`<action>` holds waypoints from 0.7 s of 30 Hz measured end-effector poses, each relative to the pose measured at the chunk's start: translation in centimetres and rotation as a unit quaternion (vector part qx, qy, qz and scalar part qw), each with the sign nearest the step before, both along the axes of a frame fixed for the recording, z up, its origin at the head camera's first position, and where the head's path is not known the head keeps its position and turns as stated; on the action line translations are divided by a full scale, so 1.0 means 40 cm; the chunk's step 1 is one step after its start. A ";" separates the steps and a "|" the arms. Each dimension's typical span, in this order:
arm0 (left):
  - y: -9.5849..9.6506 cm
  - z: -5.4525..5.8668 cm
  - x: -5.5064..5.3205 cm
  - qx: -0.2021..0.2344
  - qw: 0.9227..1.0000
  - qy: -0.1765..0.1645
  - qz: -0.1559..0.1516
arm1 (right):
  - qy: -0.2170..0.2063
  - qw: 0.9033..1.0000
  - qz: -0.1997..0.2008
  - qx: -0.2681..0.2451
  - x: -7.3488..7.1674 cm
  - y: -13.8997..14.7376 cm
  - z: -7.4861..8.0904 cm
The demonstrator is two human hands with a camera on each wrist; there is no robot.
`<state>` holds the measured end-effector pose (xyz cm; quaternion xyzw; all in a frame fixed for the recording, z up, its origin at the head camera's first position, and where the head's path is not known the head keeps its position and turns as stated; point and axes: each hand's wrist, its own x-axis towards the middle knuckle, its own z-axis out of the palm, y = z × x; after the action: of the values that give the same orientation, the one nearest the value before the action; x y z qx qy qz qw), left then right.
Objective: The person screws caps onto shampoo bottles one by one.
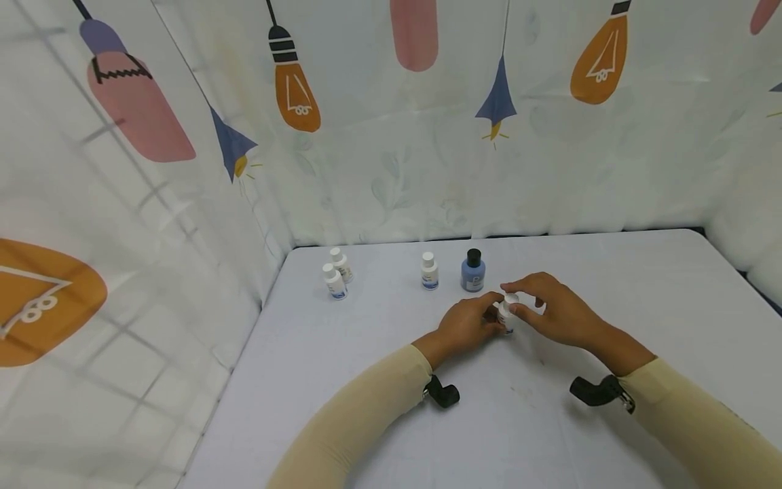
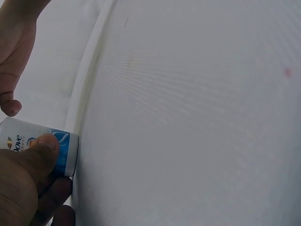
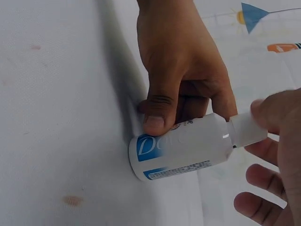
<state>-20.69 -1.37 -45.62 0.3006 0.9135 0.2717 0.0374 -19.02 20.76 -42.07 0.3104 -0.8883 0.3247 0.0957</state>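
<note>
A small white Dove bottle (image 1: 506, 318) with a blue-banded label stands on the table between both hands. My left hand (image 1: 466, 323) grips its body, the thumb lying along the label in the left wrist view. At the top, my right hand (image 1: 557, 311) pinches the white cap (image 3: 246, 129) between thumb and a finger, its other fingers loosely bent beside it. The cap sits at the bottle's neck; whether it is loose I cannot tell. Just behind the hands are a blue bottle with a black cap (image 1: 473, 273) and another white bottle (image 1: 430, 273).
Two more white bottles, one in front (image 1: 334, 284) and one behind (image 1: 341, 265), stand close together at the table's back left. A white cloth covers the table (image 1: 293, 401). Patterned curtains (image 1: 391, 170) hang along its back and left edges.
</note>
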 end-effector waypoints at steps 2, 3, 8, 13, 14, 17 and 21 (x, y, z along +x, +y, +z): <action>0.000 -0.001 0.000 0.001 1.000 0.000 0.000 | 0.011 1.000 0.004 0.001 -0.001 0.001 -0.001; 0.000 -0.002 0.001 0.002 1.000 -0.001 0.000 | 0.014 1.000 0.002 0.003 -0.002 0.000 -0.001; 0.001 0.001 0.002 0.004 1.000 0.000 0.001 | -0.019 0.999 -0.035 0.008 0.000 -0.009 0.007; 0.002 0.005 0.003 0.013 1.000 -0.011 0.006 | -0.055 0.996 -0.067 0.016 0.003 -0.020 0.013; 0.003 0.006 0.003 0.017 1.000 -0.016 0.007 | -0.058 0.996 -0.072 0.017 0.004 -0.022 0.012; 0.004 0.007 0.002 0.030 0.999 -0.030 0.012 | -0.060 0.995 -0.079 0.017 0.005 -0.024 0.006; 0.006 0.005 0.000 0.050 0.998 -0.036 0.017 | -0.055 0.995 -0.077 0.014 0.005 -0.024 0.003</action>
<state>-20.69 -1.12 -45.41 0.2764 0.9017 0.3286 0.0499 -18.80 19.80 -41.97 0.2239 -0.9180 0.3204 0.0669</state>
